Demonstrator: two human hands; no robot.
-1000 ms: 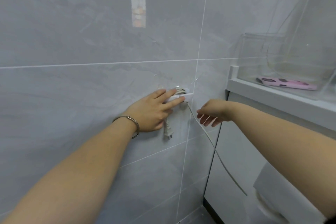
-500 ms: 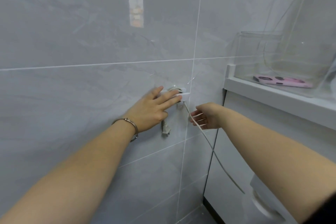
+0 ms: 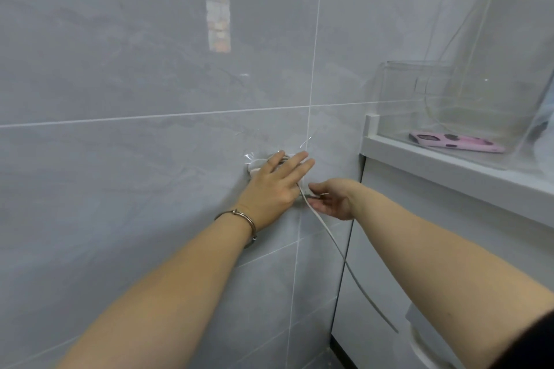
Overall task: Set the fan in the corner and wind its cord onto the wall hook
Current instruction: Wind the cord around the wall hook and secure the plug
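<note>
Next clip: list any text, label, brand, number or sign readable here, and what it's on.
No readable text in this frame.
On the pink phone case: dark blotches only, no letters to make out.
On the clear box, cord, hook, wall tiles and white cabinet: no print visible.

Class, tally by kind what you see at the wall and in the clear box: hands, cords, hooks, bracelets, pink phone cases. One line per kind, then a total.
hands: 2, the left hand and the right hand
cord: 1
wall hook: 1, partly under the left hand
bracelet: 1
pink phone case: 1
Total: 6
</note>
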